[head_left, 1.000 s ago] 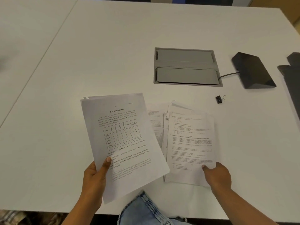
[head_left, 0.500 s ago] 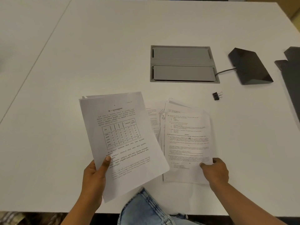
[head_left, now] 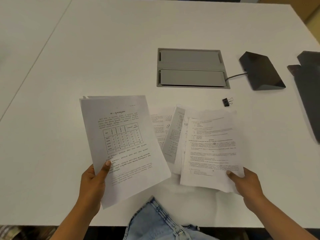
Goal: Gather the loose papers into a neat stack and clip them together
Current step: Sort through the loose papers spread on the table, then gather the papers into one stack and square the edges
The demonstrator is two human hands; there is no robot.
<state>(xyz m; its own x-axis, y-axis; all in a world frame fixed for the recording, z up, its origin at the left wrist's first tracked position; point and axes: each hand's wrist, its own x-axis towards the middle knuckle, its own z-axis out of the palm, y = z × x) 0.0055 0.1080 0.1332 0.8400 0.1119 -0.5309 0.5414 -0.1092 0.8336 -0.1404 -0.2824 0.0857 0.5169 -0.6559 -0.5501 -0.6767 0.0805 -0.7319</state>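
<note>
White table (head_left: 103,58), papers (head_left: 210,149) in both hands

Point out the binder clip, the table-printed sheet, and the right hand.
binder clip (head_left: 226,102), head view, on its black body.
table-printed sheet (head_left: 121,144), head view, on the printed grid.
right hand (head_left: 245,183), head view, on the back of the hand.

Your left hand (head_left: 93,184) holds one sheaf (head_left: 121,144) left of the sheets (head_left: 211,149) in your right hand (head_left: 245,184); loose pages (head_left: 161,129) between, on the desk (head_left: 103,49). Binder clip (head_left: 227,102) behind right sheets, floor box (head_left: 192,67) farther back.
</note>
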